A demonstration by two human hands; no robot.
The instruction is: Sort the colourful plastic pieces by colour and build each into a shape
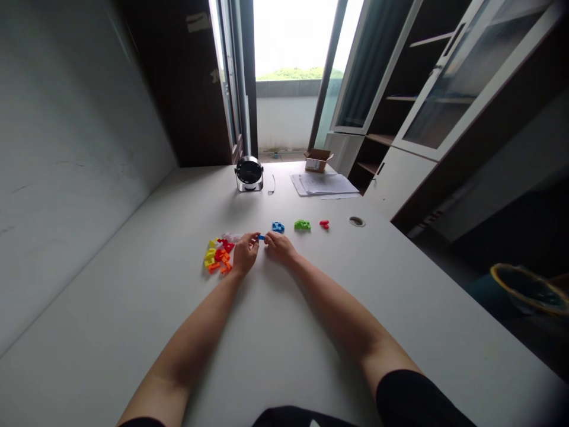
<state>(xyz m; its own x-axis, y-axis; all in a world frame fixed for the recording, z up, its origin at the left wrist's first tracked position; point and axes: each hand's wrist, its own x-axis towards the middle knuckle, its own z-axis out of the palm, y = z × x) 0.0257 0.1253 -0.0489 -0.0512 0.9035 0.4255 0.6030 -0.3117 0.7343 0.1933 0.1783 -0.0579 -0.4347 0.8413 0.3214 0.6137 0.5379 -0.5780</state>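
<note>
A small blue plastic block (261, 237) is pinched between my two hands above the white table. My left hand (246, 254) grips its left end, and my right hand (276, 244) has its fingertips closed at the right end. Just past my right hand lies a group of blue blocks (278, 226). Left of my left hand is a loose pile of yellow blocks (210, 257), red blocks (227, 245) and orange blocks (225, 257). Some pale, clear-looking pieces (231, 237) lie partly hidden behind that hand.
Green blocks (303, 225) and a red piece (324, 225) lie to the right, near a round cable hole (356, 221). Farther back on the table (267, 332) are a round black device (249, 172), papers (326, 184) and an open cardboard box (317, 161). A wall borders the left side.
</note>
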